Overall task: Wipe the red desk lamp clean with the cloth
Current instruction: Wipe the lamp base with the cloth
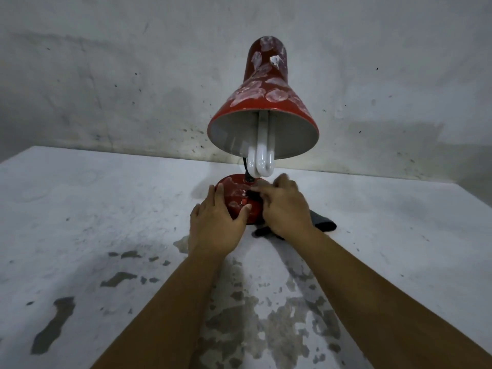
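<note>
The red desk lamp stands on the white table (80,209). Its shade (266,102) is smeared with whitish patches and tilts toward me, showing a white bulb (259,158). The round red base (235,197) also carries pale smears. My left hand (215,222) grips the base's left side, thumb on top near the front. My right hand (283,206) presses a dark cloth (323,222) against the right side of the base; most of the cloth is hidden under the hand, with an end trailing on the table to the right.
The tabletop paint is worn, with dark flaked patches (53,323) near me. A stained grey wall (133,75) rises directly behind the table's far edge. The lamp shade overhangs the base and my hands.
</note>
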